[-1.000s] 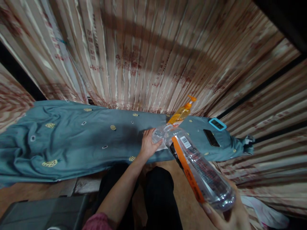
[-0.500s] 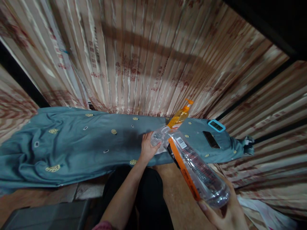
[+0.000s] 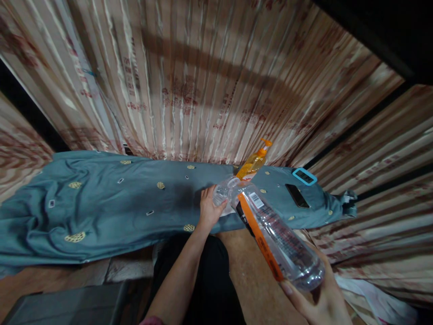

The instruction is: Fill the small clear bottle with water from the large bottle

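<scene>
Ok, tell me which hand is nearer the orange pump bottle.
Left. The left hand is on the near side of the orange pump bottle and to its left; the right hand is well back toward the camera and to its right.

**Snug nook with a homely look**

This appears to be a small, curtained-off space in a home. Flower-patterned curtains (image 3: 189, 90) hang along the far side and at left and right, beside dark bars (image 3: 358, 131). On a rumpled teal cloth (image 3: 128, 194) printed with pineapples lie a phone (image 3: 297, 195) and a blue-rimmed display (image 3: 305, 176).
</scene>
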Available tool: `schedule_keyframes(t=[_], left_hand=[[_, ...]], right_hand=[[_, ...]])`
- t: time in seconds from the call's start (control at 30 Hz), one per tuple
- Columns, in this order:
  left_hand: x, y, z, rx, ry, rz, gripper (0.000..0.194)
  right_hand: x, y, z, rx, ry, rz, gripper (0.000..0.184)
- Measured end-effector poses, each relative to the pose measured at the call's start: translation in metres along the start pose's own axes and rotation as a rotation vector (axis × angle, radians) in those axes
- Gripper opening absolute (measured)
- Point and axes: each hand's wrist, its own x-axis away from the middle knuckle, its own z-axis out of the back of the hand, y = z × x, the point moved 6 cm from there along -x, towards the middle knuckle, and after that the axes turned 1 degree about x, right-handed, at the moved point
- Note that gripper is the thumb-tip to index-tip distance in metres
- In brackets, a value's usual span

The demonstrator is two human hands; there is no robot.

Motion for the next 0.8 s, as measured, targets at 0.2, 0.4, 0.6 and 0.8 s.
schedule_keyframes(t=[0.2,0.4,0.6,0.8], left_hand=[[0.003,-0.005,0.003,0.017,-0.013,0.012,0.063],[0.004,-0.007,0.004,0.032,-0.029,-0.009,0.064],[0.006,-0.01,0.0,0.062,-0.043,0.002,0.071],[0.01,-0.016,-0.005,0.188,-0.116,0.09,0.078]], right_hand=[[0.0,-0.006,-0.001,0.009,0.016,0.021,0.085],[0.0,-0.012,-0.002,-0.018,0.016,0.002,0.076],[0.0,-0.013,-0.001,-0.028,0.014,-0.022,0.08],[-0.006,0.015,0.006,0.034,-0.003,0.025,0.08]])
